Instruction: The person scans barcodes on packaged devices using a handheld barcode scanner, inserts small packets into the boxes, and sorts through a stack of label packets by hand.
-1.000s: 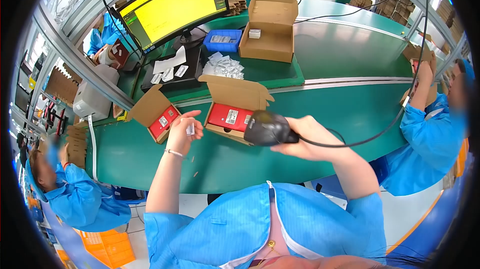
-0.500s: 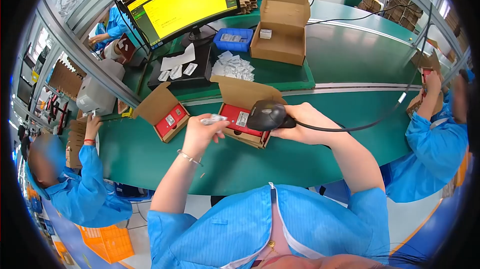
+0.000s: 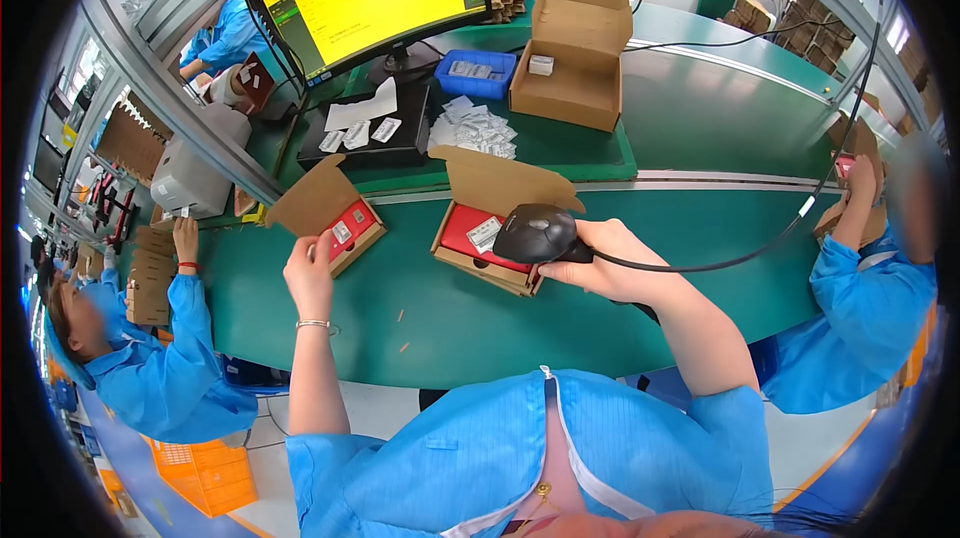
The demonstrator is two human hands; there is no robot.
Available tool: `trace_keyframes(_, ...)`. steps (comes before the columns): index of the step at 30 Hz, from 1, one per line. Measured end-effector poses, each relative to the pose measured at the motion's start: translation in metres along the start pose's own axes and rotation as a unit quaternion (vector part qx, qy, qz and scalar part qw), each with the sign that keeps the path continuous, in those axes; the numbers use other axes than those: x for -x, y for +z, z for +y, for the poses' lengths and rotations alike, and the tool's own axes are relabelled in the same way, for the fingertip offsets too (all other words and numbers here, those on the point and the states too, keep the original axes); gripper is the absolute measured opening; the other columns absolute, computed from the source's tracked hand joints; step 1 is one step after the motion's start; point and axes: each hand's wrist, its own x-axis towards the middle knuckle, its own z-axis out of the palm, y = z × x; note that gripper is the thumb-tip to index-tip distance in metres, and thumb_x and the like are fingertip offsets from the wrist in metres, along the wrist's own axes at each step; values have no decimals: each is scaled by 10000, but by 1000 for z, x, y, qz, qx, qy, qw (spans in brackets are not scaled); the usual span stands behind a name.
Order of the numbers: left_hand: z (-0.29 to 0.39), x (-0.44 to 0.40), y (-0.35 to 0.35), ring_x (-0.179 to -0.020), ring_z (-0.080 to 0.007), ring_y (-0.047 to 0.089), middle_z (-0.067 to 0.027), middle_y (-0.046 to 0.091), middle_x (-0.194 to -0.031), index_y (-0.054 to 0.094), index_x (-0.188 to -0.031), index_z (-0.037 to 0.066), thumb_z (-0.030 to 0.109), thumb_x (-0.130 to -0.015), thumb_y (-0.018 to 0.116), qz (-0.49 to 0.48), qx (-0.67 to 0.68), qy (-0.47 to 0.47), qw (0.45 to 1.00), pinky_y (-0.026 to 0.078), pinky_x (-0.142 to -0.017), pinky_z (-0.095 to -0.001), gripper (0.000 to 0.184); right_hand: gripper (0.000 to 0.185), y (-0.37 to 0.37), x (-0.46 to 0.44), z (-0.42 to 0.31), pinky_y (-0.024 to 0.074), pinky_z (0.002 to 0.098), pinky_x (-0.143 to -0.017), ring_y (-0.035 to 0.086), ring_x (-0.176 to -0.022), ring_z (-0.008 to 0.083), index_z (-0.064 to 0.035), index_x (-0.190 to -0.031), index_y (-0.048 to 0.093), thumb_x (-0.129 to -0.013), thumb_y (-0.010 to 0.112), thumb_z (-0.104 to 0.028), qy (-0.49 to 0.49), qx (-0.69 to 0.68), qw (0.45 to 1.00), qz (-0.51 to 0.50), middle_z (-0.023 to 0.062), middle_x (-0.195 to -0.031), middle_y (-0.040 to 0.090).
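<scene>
My right hand (image 3: 622, 256) is wrapped around a black handheld barcode scanner (image 3: 540, 235), its head over the right part of an open cardboard box (image 3: 487, 274). In that box, a white printed packet (image 3: 485, 235) lies tilted on a red item (image 3: 459, 228). My left hand (image 3: 309, 271) has its fingers curled at the near left edge of a second open cardboard box (image 3: 361, 250). Inside this one is another red item (image 3: 355, 215) with small pale labels; my fingers cover its left part. The scanner hides the right end of the first red item.
Behind the boxes lie a pile of white packets (image 3: 474, 128), a blue bin (image 3: 475, 75) and a larger open carton (image 3: 566, 98). A monitor (image 3: 385, 0) stands at the back left. The scanner's cable (image 3: 740, 264) arcs right. Co-workers sit at left (image 3: 150, 368) and right (image 3: 865, 308).
My left hand has let go of a white packet, which now lies in the right-hand box, and has moved left to the other box. The scanner stays over the right-hand box.
</scene>
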Motion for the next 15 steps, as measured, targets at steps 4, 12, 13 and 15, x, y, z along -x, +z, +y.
trace_keyframes(4, -47, -4, -3, -797, -340, 636, -212, 651, -863, 607, -908, -16, 382, -826, 659, -24, -81, -101, 991, 489, -728, -380, 409, 367, 7, -10, 1, 511, 375, -724, 644, -789, 327, 1, -1008, 600, -807, 676, -297, -14, -8, 1000, 0, 194, -843, 658)
trace_keyframes(12, -106, -25, 30, -789, -418, 605, -238, 632, -810, 598, -836, -27, 263, -871, 565, -25, -132, -18, 991, 476, -704, -478, 295, 374, 4, 9, -4, 498, 383, -698, 639, -769, 338, 1, -1043, 581, -803, 674, -271, -13, 4, 1000, 2, 199, -841, 652)
trace_keyframes(13, -111, -26, 29, -763, -401, 613, -229, 632, -784, 601, -846, -28, 254, -872, 562, -37, -137, 5, 990, 478, -686, -463, 285, 383, 3, 14, -4, 496, 382, -690, 640, -762, 337, -4, -1059, 572, -801, 674, -268, -33, -12, 999, 10, 198, -837, 651)
trace_keyframes(15, -104, -23, 22, -736, -384, 621, -220, 632, -759, 605, -856, -29, 244, -872, 560, -46, -144, 32, 988, 481, -667, -449, 276, 405, 6, 27, 0, 495, 368, -676, 636, -734, 325, -27, -1100, 556, -791, 683, -256, -77, -35, 996, 30, 182, -817, 649)
